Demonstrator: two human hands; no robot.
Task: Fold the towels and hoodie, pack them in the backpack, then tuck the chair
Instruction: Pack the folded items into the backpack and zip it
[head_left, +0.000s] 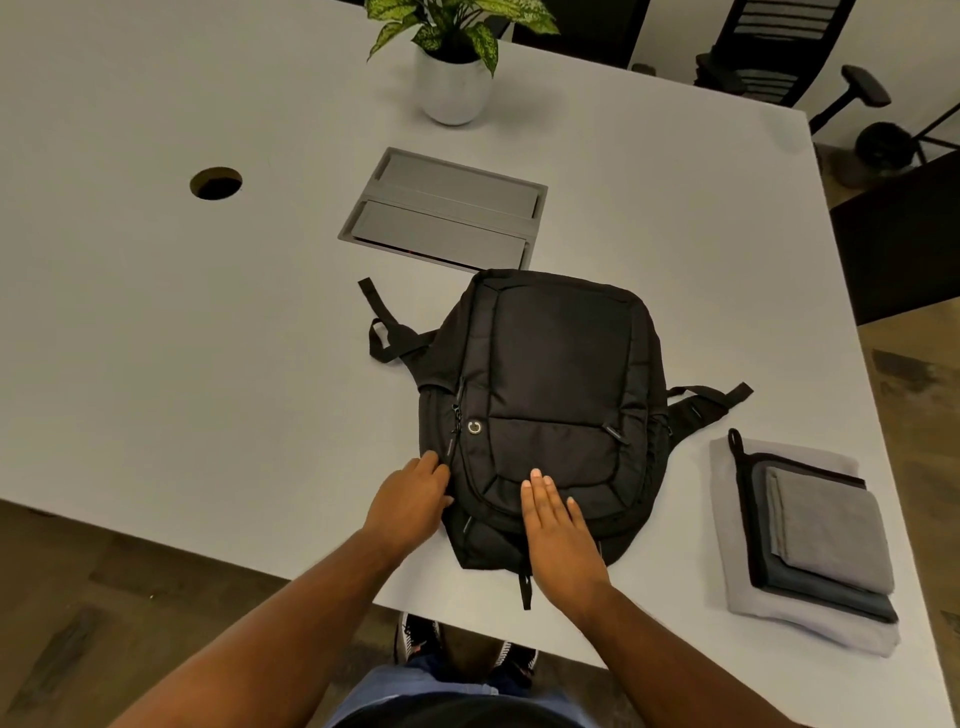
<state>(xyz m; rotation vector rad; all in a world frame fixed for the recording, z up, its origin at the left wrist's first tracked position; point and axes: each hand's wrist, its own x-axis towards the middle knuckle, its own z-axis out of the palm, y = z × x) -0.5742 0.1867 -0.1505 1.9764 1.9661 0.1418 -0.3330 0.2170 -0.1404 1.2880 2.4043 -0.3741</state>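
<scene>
A black backpack (550, 384) lies flat on the white table (208, 338), zipped side up, its straps spread to both sides. My left hand (410, 499) touches its lower left edge by the zipper, fingertips curled against the fabric; whether it pinches the zipper pull is hidden. My right hand (558, 540) rests flat, fingers straight, on the bag's lower front pocket. To the right lies a stack of folded cloths: a light grey towel (826, 525) on darker towels (831, 592), over a pale grey folded piece (743, 592) that may be the hoodie.
A potted plant (452, 67) stands at the table's far side. A grey cable hatch (447, 208) and a round grommet hole (215, 183) are set in the tabletop. A black office chair (779, 52) stands beyond the far right corner. My shoes show under the near edge.
</scene>
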